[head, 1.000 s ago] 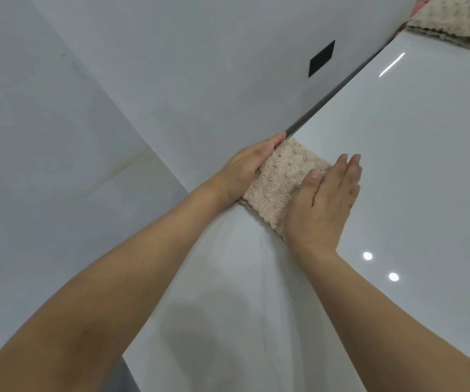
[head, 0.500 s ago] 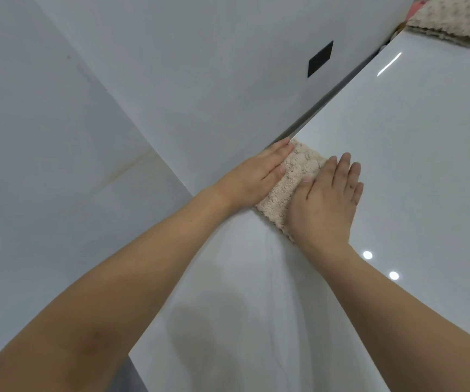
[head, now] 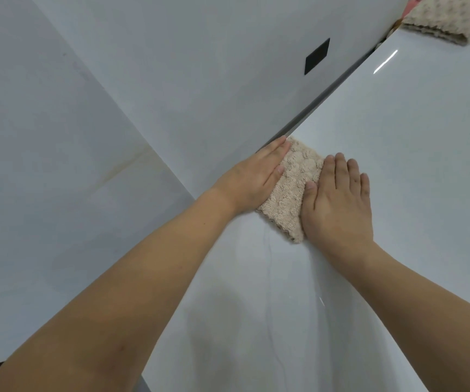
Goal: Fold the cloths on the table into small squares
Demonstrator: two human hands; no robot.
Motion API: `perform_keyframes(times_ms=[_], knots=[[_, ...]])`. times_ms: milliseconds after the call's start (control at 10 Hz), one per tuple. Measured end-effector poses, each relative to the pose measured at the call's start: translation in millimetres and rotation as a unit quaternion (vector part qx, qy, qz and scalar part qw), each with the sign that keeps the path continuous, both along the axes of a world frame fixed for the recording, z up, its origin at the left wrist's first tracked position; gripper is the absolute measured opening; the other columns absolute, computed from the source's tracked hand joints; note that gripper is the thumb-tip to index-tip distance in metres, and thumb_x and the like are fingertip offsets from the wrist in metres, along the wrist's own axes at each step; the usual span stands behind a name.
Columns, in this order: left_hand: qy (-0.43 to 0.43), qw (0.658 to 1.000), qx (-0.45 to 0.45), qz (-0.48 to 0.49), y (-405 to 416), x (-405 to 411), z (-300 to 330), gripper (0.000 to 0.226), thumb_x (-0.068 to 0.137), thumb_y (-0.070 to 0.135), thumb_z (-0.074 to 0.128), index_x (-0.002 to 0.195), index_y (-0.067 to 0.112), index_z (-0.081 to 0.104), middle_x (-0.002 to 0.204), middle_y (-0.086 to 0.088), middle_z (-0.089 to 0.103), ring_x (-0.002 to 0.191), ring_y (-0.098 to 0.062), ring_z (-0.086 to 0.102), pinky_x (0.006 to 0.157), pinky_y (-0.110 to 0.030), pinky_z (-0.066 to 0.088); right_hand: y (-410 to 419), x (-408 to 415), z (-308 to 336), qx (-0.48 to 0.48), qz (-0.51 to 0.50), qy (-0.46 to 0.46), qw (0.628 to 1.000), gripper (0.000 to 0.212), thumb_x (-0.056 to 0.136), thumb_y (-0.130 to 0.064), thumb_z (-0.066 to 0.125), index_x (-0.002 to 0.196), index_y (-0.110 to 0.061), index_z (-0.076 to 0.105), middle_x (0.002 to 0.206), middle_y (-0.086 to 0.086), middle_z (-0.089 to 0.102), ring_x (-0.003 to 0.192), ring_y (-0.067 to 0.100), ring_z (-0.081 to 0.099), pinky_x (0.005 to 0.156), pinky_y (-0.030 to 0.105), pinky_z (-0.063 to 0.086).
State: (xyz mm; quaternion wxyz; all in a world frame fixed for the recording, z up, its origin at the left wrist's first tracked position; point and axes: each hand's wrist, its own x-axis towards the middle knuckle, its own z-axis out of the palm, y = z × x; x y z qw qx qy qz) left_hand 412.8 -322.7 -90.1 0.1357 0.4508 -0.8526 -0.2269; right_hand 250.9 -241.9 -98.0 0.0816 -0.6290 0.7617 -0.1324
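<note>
Beige cloth [head: 290, 190] between flat-spread left hand [head: 253, 176], right hand [head: 338, 199], seemingly pressing it

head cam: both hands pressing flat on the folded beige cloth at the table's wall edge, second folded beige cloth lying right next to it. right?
Not quite. The second folded cloth is not beside it; it lies far off at the table's far end, top right of the head view. The rest holds: left hand and right hand press flat on the folded beige cloth at the wall edge.

beige cloth [head: 290, 190] sides under both palms, far folded cloth [head: 437, 21] cropped (top edge)
</note>
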Motion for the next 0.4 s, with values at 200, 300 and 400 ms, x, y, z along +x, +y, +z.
perform_keyframes(times_ms=[200, 300, 400], knots=[[-0.07, 0.997, -0.031, -0.005, 0, -2, 3, 0.054, 0.105, 0.027, 0.03, 0.155, 0.007, 0.026, 0.162, -0.011, 0.023, 0.15, -0.022, 0.019, 0.123, -0.033, 0.014, -1, -3, 5, 0.027, 0.021, -0.044, 0.998, 0.062, 0.101, -0.038, 0.016, 0.154, -0.006, 0.007, 0.162, 0.01, 0.002, 0.149, 0.023, -0.005, 0.121, 0.04, -0.004], [-0.079, 0.993, -0.085, 0.013, 3, 0, 11, 0.058, 0.102, 0.033, 0.025, 0.153, 0.004, 0.027, 0.161, -0.013, 0.026, 0.15, -0.026, 0.019, 0.123, -0.039, 0.013, 1, -13, 11, 0.013, 0.051, -0.069, 0.996, 0.067, 0.098, -0.043, 0.011, 0.154, -0.007, 0.005, 0.162, 0.009, -0.002, 0.149, 0.021, -0.008, 0.12, 0.037, -0.009], [-0.049, 0.988, -0.14, 0.046, 16, 0, 21, 0.058, 0.104, 0.032, 0.026, 0.152, 0.0, 0.028, 0.159, -0.016, 0.029, 0.15, -0.028, 0.021, 0.123, -0.041, 0.015, 6, -27, 18, -0.011, 0.074, -0.057, 0.996, 0.071, 0.095, -0.047, 0.008, 0.154, -0.008, 0.003, 0.162, 0.007, -0.004, 0.149, 0.018, -0.01, 0.12, 0.034, -0.01]])
